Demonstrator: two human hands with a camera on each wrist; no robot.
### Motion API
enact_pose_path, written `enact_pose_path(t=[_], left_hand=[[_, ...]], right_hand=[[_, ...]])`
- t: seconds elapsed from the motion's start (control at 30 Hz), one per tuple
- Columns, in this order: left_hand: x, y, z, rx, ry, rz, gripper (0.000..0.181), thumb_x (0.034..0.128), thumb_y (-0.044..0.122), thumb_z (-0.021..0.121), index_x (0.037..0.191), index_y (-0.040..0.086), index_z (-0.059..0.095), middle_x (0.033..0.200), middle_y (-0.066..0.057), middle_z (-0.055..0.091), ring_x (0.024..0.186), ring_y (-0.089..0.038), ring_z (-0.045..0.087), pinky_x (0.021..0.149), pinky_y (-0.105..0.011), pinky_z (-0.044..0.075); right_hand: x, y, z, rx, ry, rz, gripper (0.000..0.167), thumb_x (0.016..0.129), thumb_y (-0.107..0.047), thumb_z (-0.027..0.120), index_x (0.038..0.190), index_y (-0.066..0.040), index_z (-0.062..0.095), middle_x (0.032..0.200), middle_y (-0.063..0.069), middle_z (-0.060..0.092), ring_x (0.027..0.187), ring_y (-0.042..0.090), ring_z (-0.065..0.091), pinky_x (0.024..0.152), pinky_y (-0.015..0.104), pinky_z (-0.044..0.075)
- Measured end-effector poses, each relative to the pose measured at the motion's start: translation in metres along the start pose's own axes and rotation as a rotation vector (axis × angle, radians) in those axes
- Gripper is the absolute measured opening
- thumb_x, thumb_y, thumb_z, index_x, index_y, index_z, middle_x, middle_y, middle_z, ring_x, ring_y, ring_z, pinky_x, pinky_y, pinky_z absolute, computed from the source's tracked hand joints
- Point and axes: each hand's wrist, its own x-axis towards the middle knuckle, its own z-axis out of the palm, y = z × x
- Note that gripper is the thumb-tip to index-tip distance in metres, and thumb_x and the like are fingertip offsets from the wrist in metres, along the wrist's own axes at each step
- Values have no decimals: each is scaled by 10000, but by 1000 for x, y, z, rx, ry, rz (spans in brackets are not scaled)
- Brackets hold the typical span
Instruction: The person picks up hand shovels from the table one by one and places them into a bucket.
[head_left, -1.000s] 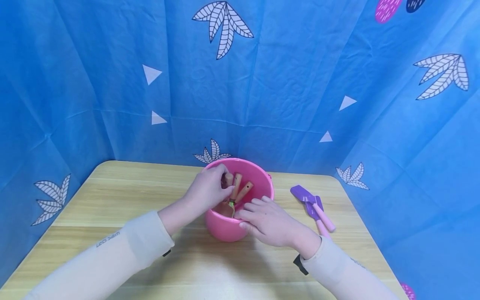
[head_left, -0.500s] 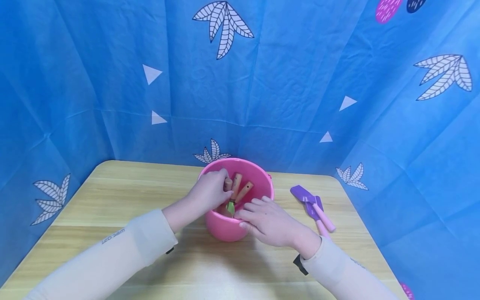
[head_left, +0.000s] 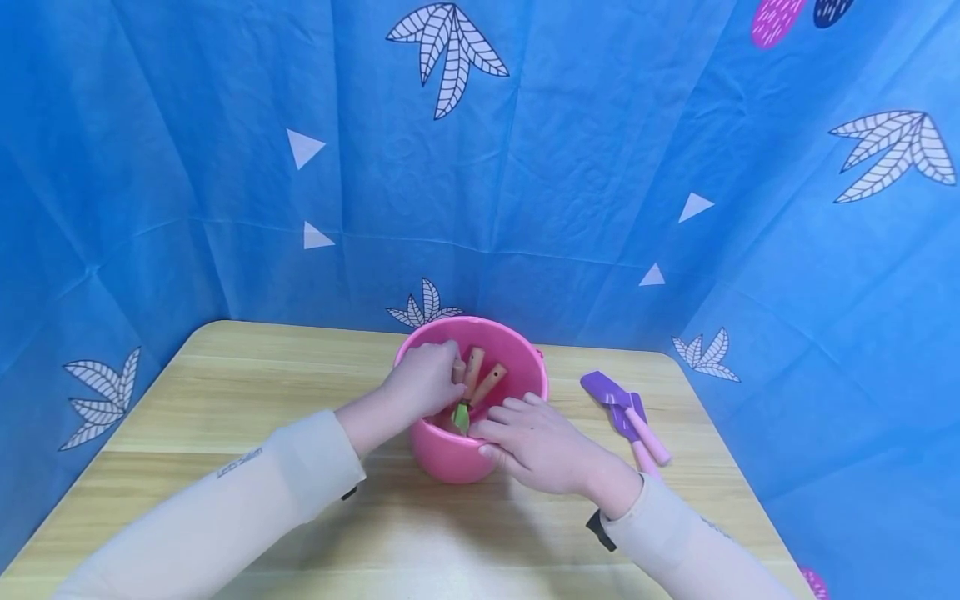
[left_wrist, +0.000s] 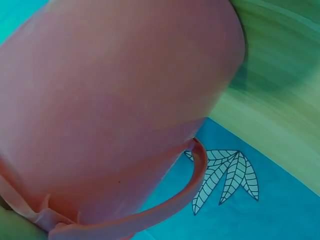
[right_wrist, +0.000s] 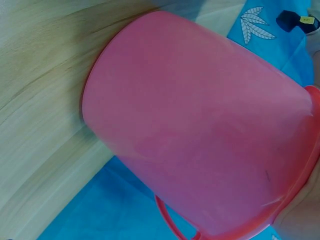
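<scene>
A pink bucket stands on the wooden table, its outer wall filling much of the left wrist view and the right wrist view. Inside lean tools with wooden handles, one with a green part. The left hand reaches in over the rim at the left, its fingers curled round a wooden handle; that tool's lower end is hidden. At the near right rim, the right hand grips the edge, thumb outside and fingers over the top.
Two purple tools with pink handles lie crossed on the table, right of the bucket. A blue patterned curtain hangs behind the table and at both sides. The bucket's pink carrying handle hangs along its outside.
The left hand has moved slightly right and down inside the bucket, and more of the green part shows beside it. The right hand has stayed on the rim.
</scene>
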Motion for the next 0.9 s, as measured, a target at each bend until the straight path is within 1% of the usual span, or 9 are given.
enact_pose_path(t=[0.13,0.27,0.5,0.57,0.67,0.73,0.9], left_hand=[[3,0,-2,-22,-15,-17,273,843,121,794,990,106,565,763,-31,620,599,-140,626,531,-222,532],[6,0,-3,-37,-17,-36,286,834,121,803,1012,108,580,758,-23,626,615,-141,633,547,-229,543],[16,0,0,-4,-4,-31,320,832,126,796,1114,79,653,772,0,659,681,-141,654,650,-292,585],[18,0,0,-6,-17,-43,293,835,121,789,1098,80,667,765,1,660,686,-141,653,656,-292,586],[21,1,0,-24,-53,-74,214,843,104,774,1030,85,671,730,-16,654,653,-163,657,604,-273,572],[23,2,-1,-44,-78,-99,190,845,90,769,1006,80,670,719,-37,656,645,-200,673,581,-280,570],[29,2,1,-79,-114,-141,234,854,84,763,1061,60,657,746,-67,661,660,-254,695,596,-331,586]], right_hand=[[0,0,0,5,0,3,277,1042,-419,487,1265,-312,612,1146,-122,629,1123,91,537,974,356,417],[0,0,-1,13,-5,8,281,1045,-424,476,1268,-316,609,1150,-125,629,1131,89,536,974,358,416],[-1,0,0,3,-3,5,274,1042,-421,485,1256,-309,613,1119,-123,626,1107,88,537,971,355,417],[-1,0,0,3,-3,3,270,1041,-419,488,1252,-307,613,1112,-122,625,1102,89,538,972,355,417],[-1,0,-1,4,-2,0,268,1044,-418,481,1251,-308,613,1112,-123,623,1103,89,536,971,353,413],[-1,0,-1,6,-1,-2,263,1045,-411,482,1249,-309,613,1115,-123,623,1105,90,535,971,353,410],[-1,0,-1,4,3,-5,248,1042,-396,498,1243,-309,614,1120,-123,623,1110,92,534,969,354,407]])
